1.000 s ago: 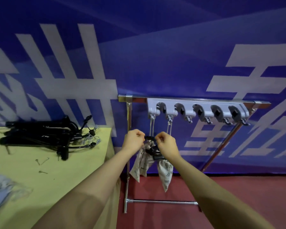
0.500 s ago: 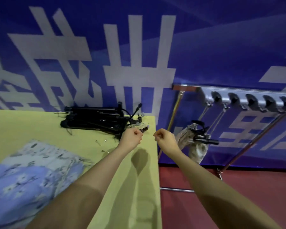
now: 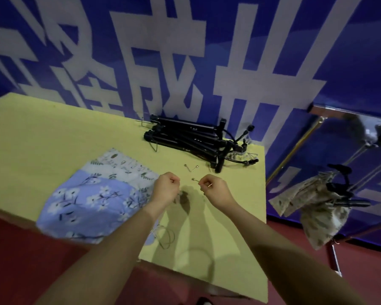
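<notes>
Left hand [image 3: 166, 190]: hovering over the middle of the pale yellow-green table [image 3: 53, 128], fingers clenching into a fist, gripping nothing that is showing.
Right hand [image 3: 211, 190]: hovering just beside the left one, towards the table's right edge, fingers curling inward; cannot tell whether pinching anything.
Thin silver metal pin [image 3: 195, 179]: lying flat on the table between the two fists, one end meeting the right hand's fingers; touching or only overlapping, cannot tell.
Two more thin metal pins [image 3: 194, 168]: lying side by side just beyond it, towards the far edge.
Blue cloth with white flower print [image 3: 86, 201]: lying crumpled by the left forearm, spilling over the table's near edge.
Pile of black plastic clip hangers [image 3: 191, 137]: lying in the far right corner of the table.
Chrome metal clothes rack [image 3: 295, 146]: standing beyond the table's right edge.
Beige patterned cloth [image 3: 321, 208]: hanging from black clips on that rack.
Blue banner with large white characters [image 3: 273, 40]: filling the background.
</notes>
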The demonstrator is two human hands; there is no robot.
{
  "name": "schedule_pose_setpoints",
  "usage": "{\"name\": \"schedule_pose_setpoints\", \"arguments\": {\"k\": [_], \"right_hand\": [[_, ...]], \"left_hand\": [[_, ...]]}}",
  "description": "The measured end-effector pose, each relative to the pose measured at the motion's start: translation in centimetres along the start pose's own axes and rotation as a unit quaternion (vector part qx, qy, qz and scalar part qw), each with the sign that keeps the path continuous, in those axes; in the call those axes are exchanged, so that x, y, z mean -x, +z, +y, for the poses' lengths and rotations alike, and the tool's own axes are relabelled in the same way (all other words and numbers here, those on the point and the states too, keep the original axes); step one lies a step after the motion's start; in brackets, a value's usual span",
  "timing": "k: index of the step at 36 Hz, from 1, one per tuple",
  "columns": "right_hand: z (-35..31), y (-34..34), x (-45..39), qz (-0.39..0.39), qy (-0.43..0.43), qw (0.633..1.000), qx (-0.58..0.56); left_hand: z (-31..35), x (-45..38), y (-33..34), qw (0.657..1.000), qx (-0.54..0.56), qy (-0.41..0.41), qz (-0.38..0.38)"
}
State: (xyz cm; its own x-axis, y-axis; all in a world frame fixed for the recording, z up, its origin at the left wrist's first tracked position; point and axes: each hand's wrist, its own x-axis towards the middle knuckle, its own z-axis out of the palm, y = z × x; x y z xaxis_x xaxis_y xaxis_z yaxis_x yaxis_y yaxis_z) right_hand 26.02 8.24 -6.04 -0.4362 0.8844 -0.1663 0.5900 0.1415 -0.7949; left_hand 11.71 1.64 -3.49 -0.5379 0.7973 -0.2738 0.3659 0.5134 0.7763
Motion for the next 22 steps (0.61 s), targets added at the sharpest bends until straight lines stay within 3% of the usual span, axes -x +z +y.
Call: {"name": "schedule_pose_setpoints", "arguments": {"k": [6, 15, 19, 22], "right_hand": [[-0.8, 2.6, -1.2, -0.057, -0.038, 0.997, 0.018], [-2.0, 6.8, -2.6, -0.14, -0.1, 0.983, 0.06], [-3.2, 9.2, -3.2, -0.192, -0.122, 0.97, 0.091], [-3.5, 11.4, -3.9, -0.19, -0.134, 0.96, 0.155]], "left_hand": [[-2.9, -0.3, -1.6, 0.999, -0.022, -0.012, 0.037], [-7.8, -1.3, -3.6, 0.99, -0.066, -0.099, 0.072], [-10.5, -2.2, -4.5, 0.965, -0.238, -0.114, -0.001], [-11.4, -2.7, -5.0, 0.955, -0.273, -0.106, -0.042]]}}
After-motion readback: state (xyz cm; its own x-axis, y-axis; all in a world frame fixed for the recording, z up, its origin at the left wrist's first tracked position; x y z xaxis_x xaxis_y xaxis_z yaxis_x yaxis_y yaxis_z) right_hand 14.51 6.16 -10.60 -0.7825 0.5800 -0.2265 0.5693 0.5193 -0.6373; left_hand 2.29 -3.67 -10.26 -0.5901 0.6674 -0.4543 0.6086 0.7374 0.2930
